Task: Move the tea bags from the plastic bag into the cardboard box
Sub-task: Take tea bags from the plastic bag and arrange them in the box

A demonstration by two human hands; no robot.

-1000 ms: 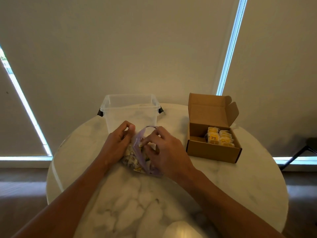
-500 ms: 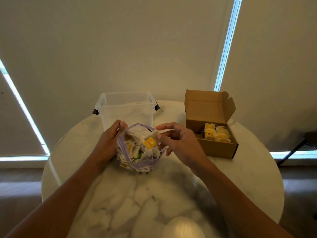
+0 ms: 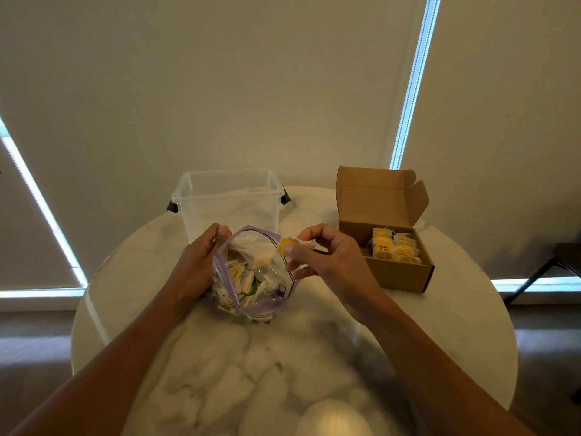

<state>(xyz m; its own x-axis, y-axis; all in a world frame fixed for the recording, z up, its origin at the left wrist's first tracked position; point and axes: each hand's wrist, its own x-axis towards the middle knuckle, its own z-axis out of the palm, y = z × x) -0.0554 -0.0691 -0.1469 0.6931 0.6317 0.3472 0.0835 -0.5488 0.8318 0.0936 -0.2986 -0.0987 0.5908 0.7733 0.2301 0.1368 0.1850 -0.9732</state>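
Observation:
A clear plastic bag (image 3: 254, 278) with a purple zip rim stands open on the round marble table (image 3: 283, 357), holding several tea bags. My left hand (image 3: 198, 262) grips the bag's left rim. My right hand (image 3: 327, 259) pinches one tea bag (image 3: 294, 245) with a yellow tag, just above the bag's right rim. To the right sits the open cardboard box (image 3: 393, 275), lid up, with several yellow-tagged tea bags (image 3: 394, 250) packed inside.
A clear plastic bin (image 3: 229, 202) with black side handles stands behind the bag at the table's far edge. Window blinds fill the background. A dark chair leg (image 3: 540, 272) shows at the far right, beyond the table.
My right hand has drawn a tea bag out of the plastic bag and lifted it up and to the right. My left hand keeps the bag's mouth open.

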